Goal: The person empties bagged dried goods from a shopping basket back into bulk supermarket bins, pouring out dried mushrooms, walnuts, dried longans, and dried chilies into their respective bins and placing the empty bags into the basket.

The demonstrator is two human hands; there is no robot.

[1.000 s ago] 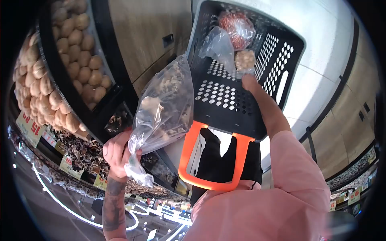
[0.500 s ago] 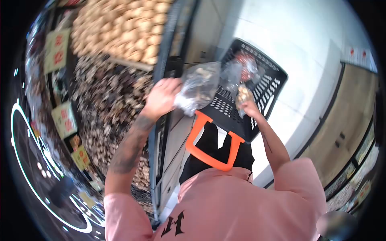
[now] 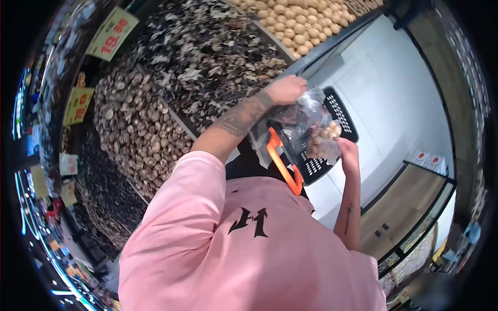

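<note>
**Two hands with bags over a basket**

Left of the person, sloping bins hold crinkled black dried fungus and round brown dried mushrooms. A bent orange plastic handle stands at the near side of the black perforated plastic basket. The left hand is closed on a crumpled clear plastic bag, which hides part of the basket. The right hand pinches a small transparent bag of pale round pieces, held above the basket, lumpy and shiny. Beyond the basket's right rim, white tiled floor lies open.
</note>
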